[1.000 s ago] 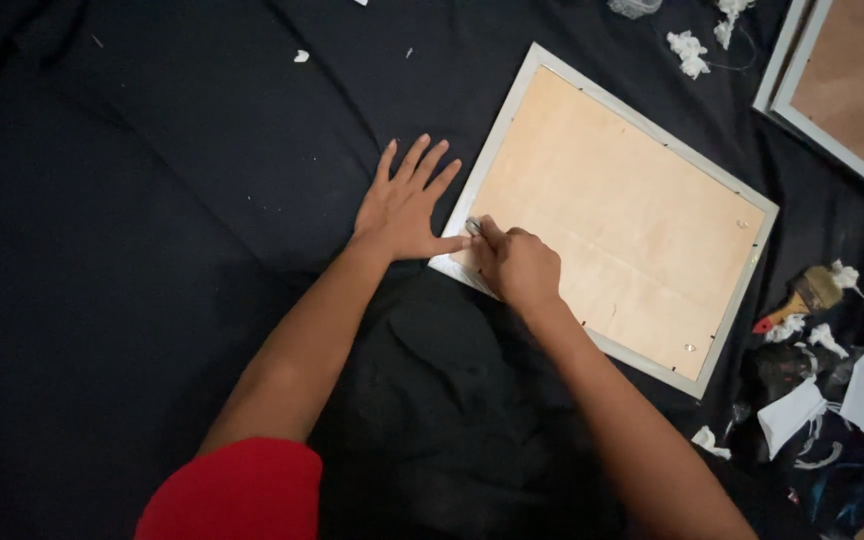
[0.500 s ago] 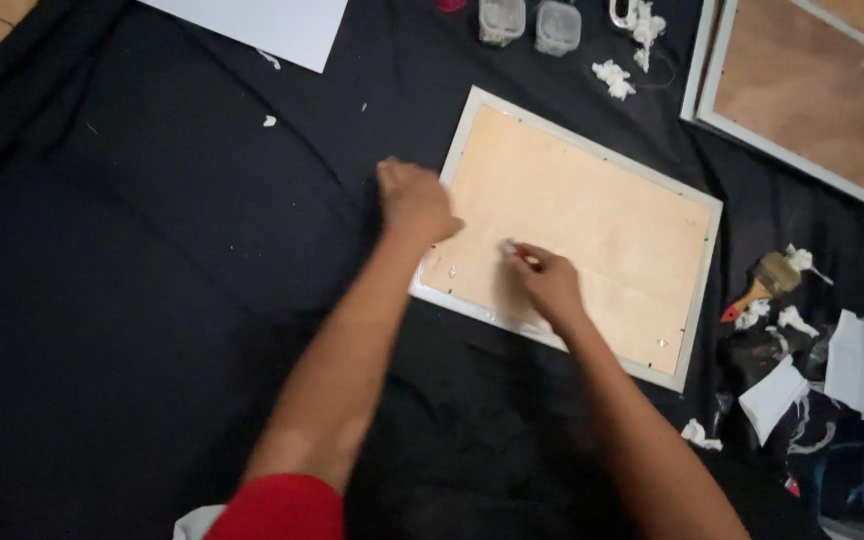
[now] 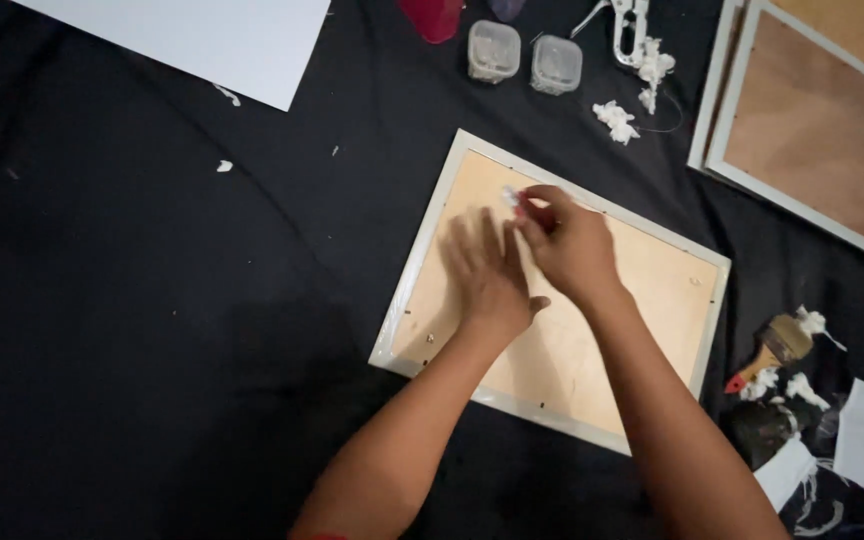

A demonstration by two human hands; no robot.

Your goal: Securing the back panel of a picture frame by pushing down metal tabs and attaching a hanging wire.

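Note:
A white picture frame [image 3: 422,262] lies face down on black cloth, its tan backing board up. My left hand [image 3: 485,272] rests flat on the board near its middle, fingers spread and blurred. Beside it, my right hand [image 3: 570,245] pinches a small white object [image 3: 511,197] at its fingertips, close to the frame's upper edge. What the small object is cannot be made out.
Two small clear containers [image 3: 524,55], a white tool [image 3: 620,22] and white scraps [image 3: 617,120] lie above the frame. More frames [image 3: 802,120] sit at the upper right, a white sheet [image 3: 202,35] at the upper left, a paintbrush [image 3: 772,352] and rags at the right.
Both hands moved from the frame's lower left edge up onto the backing board. The left hand went from gripping the edge to lying flat; the right hand rose toward the upper edge.

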